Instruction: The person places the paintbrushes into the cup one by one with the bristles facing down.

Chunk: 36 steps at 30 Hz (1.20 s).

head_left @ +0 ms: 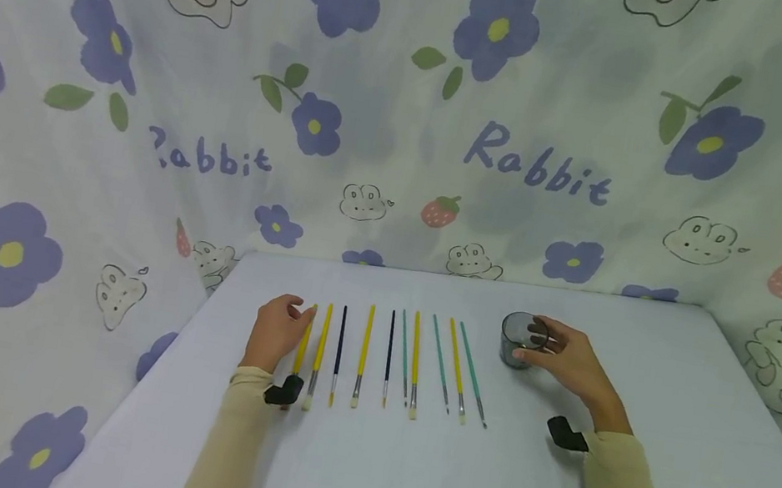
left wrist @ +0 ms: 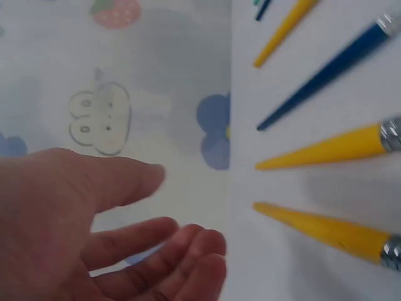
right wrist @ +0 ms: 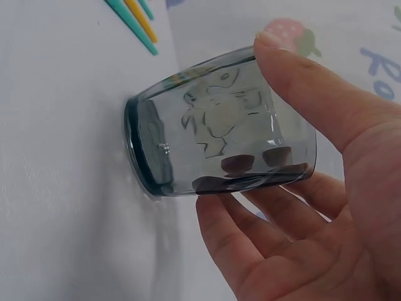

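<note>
A clear grey drinking glass (head_left: 509, 352) is at the right of the row of brushes. My right hand (head_left: 576, 363) grips its side, the thumb on one side and the fingertips on the other, as the right wrist view shows with the glass (right wrist: 182, 128). Whether its base touches the table cannot be told. My left hand (head_left: 274, 335) is beside the leftmost yellow paintbrush (head_left: 302, 353), its fingers loosely bent. In the left wrist view a gap separates the left hand (left wrist: 125, 232) from that yellow paintbrush (left wrist: 319, 229), and nothing is between its fingers.
Several paintbrushes lie side by side, bristles towards me: yellow ones (head_left: 365, 350), dark ones (head_left: 339, 346) and teal ones (head_left: 471, 366). The white table (head_left: 431, 486) ends at a patterned cloth (head_left: 390, 151) behind and at the sides.
</note>
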Each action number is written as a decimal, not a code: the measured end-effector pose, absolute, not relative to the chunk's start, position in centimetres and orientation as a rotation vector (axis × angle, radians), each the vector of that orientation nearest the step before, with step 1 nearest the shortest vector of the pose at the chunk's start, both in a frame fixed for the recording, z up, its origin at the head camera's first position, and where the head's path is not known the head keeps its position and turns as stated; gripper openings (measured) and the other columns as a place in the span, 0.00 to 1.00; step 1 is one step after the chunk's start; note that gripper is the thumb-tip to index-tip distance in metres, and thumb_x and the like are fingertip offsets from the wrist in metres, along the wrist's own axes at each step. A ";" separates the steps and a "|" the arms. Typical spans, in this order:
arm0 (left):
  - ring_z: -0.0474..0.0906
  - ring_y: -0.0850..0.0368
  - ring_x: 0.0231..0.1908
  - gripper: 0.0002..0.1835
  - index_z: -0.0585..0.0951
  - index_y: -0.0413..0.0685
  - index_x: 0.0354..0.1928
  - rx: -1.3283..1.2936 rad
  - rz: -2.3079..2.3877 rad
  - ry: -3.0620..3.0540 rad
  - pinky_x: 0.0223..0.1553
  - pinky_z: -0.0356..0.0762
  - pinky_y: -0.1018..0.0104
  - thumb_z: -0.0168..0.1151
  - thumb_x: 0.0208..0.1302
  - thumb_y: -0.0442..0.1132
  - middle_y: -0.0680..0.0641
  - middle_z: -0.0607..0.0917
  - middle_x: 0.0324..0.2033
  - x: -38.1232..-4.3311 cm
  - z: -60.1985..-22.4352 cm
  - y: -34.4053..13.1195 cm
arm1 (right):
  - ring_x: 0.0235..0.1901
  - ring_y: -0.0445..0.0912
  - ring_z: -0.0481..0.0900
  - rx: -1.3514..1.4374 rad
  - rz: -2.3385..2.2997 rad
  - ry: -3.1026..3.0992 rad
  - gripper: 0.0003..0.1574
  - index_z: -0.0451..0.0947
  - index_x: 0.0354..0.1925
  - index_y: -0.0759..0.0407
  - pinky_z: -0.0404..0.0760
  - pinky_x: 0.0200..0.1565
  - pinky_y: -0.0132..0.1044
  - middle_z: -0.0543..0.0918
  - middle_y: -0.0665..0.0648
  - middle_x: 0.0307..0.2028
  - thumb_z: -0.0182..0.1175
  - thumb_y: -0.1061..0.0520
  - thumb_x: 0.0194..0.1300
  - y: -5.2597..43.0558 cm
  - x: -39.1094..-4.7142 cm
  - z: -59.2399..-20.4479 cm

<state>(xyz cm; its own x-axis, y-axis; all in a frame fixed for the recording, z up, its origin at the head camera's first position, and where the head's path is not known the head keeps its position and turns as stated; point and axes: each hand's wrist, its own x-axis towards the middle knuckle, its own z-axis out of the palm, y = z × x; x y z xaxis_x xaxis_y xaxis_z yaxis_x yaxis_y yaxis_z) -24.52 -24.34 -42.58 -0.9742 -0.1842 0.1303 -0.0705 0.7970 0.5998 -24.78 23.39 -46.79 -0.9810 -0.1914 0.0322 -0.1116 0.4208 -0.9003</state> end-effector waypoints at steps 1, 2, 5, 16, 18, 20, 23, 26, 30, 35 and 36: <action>0.84 0.42 0.41 0.24 0.79 0.32 0.60 0.232 -0.912 -2.832 0.44 0.83 0.49 0.61 0.73 0.44 0.33 0.86 0.45 -24.5 -42.7 -24.5 | 0.72 0.67 0.71 -0.276 -1.629 2.584 0.58 0.58 0.78 0.64 0.78 0.65 0.58 0.73 0.69 0.72 0.74 0.45 0.63 23.4 -24.8 -46.8; 0.83 0.43 0.39 0.23 0.79 0.32 0.59 0.263 -0.899 -2.861 0.43 0.82 0.50 0.62 0.72 0.44 0.33 0.86 0.45 -24.4 -42.9 -24.6 | 0.72 0.67 0.71 -0.278 -1.629 2.585 0.58 0.58 0.78 0.64 0.78 0.65 0.58 0.73 0.69 0.72 0.74 0.45 0.63 23.3 -24.8 -46.9; 0.82 0.45 0.39 0.22 0.80 0.31 0.56 0.350 -0.877 -2.945 0.44 0.82 0.51 0.62 0.72 0.44 0.33 0.86 0.45 -24.3 -43.4 -24.9 | 0.72 0.67 0.71 -0.294 -1.638 2.579 0.58 0.58 0.79 0.63 0.78 0.65 0.57 0.72 0.69 0.72 0.74 0.45 0.63 23.1 -24.8 -46.9; 0.80 0.49 0.32 0.18 0.81 0.31 0.49 0.438 -0.826 -3.083 0.33 0.78 0.61 0.64 0.69 0.41 0.36 0.86 0.37 -23.8 -44.8 -25.0 | 0.71 0.68 0.70 -0.300 -1.611 2.607 0.58 0.57 0.79 0.65 0.77 0.66 0.58 0.71 0.70 0.73 0.74 0.45 0.63 22.6 -24.8 -46.8; 0.80 0.49 0.31 0.17 0.81 0.30 0.48 0.418 -0.807 -3.089 0.33 0.78 0.61 0.64 0.68 0.41 0.37 0.86 0.37 -23.8 -44.8 -25.0 | 0.71 0.68 0.70 -0.299 -1.610 2.609 0.58 0.57 0.79 0.65 0.77 0.66 0.58 0.71 0.70 0.73 0.74 0.45 0.63 22.6 -24.8 -46.8; 0.81 0.49 0.31 0.17 0.81 0.30 0.48 0.405 -0.794 -3.093 0.34 0.80 0.59 0.64 0.67 0.40 0.36 0.86 0.37 -23.9 -44.8 -25.0 | 0.71 0.68 0.71 -0.299 -1.612 2.608 0.58 0.57 0.78 0.66 0.78 0.65 0.58 0.71 0.70 0.73 0.74 0.45 0.63 22.6 -24.7 -46.8; 0.82 0.48 0.32 0.16 0.81 0.29 0.49 0.399 -0.773 -3.106 0.36 0.82 0.56 0.63 0.67 0.37 0.34 0.87 0.39 -23.9 -44.7 -24.9 | 0.71 0.68 0.71 -0.301 -1.613 2.610 0.58 0.57 0.78 0.65 0.78 0.65 0.58 0.71 0.70 0.73 0.74 0.45 0.63 22.6 -24.7 -46.8; 0.81 0.48 0.32 0.15 0.81 0.29 0.48 0.406 -0.748 -3.117 0.36 0.82 0.56 0.63 0.66 0.36 0.35 0.87 0.39 -23.9 -44.6 -24.9 | 0.71 0.68 0.71 -0.292 -1.612 2.610 0.58 0.57 0.79 0.64 0.78 0.65 0.59 0.70 0.70 0.73 0.74 0.45 0.63 22.6 -24.8 -46.9; 0.80 0.50 0.29 0.14 0.81 0.31 0.43 0.399 -0.714 -3.113 0.32 0.79 0.60 0.66 0.64 0.37 0.37 0.86 0.34 -23.9 -44.5 -24.9 | 0.71 0.68 0.71 -0.286 -1.609 2.615 0.58 0.57 0.79 0.64 0.77 0.66 0.59 0.71 0.70 0.73 0.74 0.44 0.63 22.6 -24.8 -47.0; 0.78 0.51 0.26 0.16 0.81 0.32 0.42 0.418 -0.747 -3.104 0.28 0.74 0.63 0.67 0.64 0.41 0.40 0.84 0.30 -23.9 -44.3 -25.3 | 0.71 0.68 0.71 -0.291 -1.618 2.613 0.58 0.57 0.79 0.64 0.76 0.66 0.60 0.71 0.70 0.73 0.74 0.45 0.63 22.7 -24.9 -47.1; 0.79 0.51 0.27 0.17 0.81 0.32 0.44 0.429 -0.777 -3.101 0.28 0.74 0.64 0.67 0.64 0.42 0.40 0.84 0.30 -24.0 -44.2 -25.5 | 0.71 0.68 0.71 -0.292 -1.622 2.610 0.58 0.57 0.79 0.64 0.76 0.66 0.60 0.71 0.70 0.73 0.74 0.45 0.63 22.7 -24.9 -47.1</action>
<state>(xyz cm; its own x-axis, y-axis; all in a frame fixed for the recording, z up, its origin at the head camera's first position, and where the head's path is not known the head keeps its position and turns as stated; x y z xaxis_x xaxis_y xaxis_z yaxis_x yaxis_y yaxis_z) -23.95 -25.52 -44.22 -0.9611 -0.2354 -0.1444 -0.2757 0.8489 0.4510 -24.90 22.68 -47.13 -0.9806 -0.1888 0.0530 -0.1311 0.4303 -0.8931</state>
